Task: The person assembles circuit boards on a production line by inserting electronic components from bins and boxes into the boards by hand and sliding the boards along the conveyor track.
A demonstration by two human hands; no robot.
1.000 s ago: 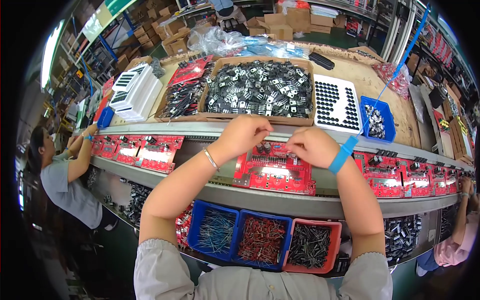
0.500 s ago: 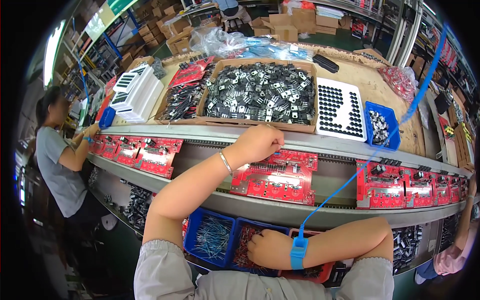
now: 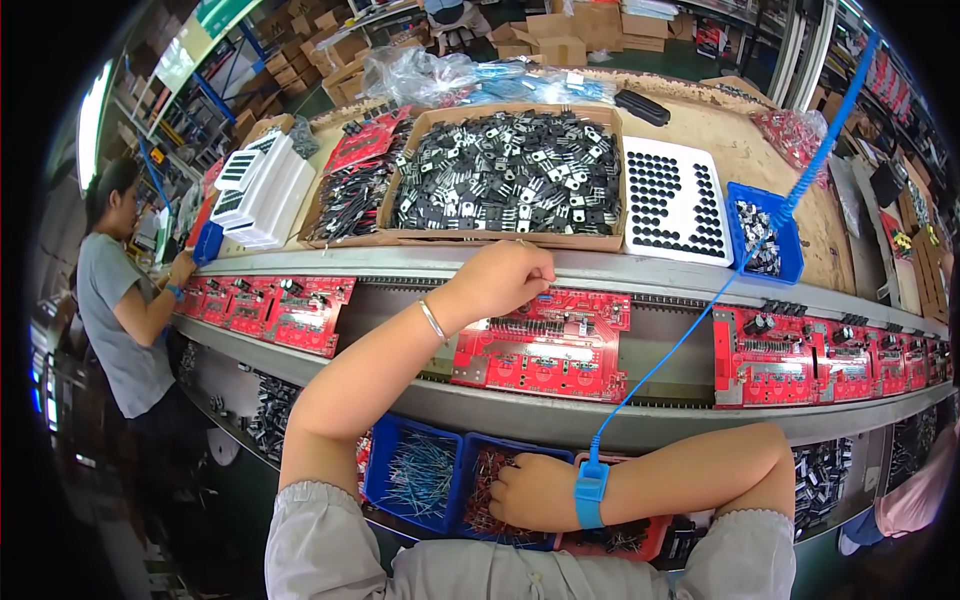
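Note:
My left hand [image 3: 508,280] rests with curled fingers on the top edge of a red circuit board [image 3: 540,350] lying on the conveyor belt. A thin bracelet circles its wrist. My right hand [image 3: 530,490] is down at the lower shelf, its fingers curled into a blue bin of reddish leaded parts [image 3: 482,470]. A blue wrist strap [image 3: 590,495] sits on that wrist, and its coiled blue cord [image 3: 700,300] runs up across the belt. What the left fingertips hold is hidden.
Beside that bin are a blue bin of thin blue-green parts [image 3: 415,470] and a red bin [image 3: 640,540]. More red boards lie left [image 3: 270,310] and right [image 3: 790,355]. Behind: a cardboard tray of black parts [image 3: 510,180], white dotted tray [image 3: 675,200], small blue bin [image 3: 765,235]. A co-worker [image 3: 120,300] stands left.
My right hand left the red board and dropped to the lower bins, where it now digs into the middle one. My left hand stayed on the board.

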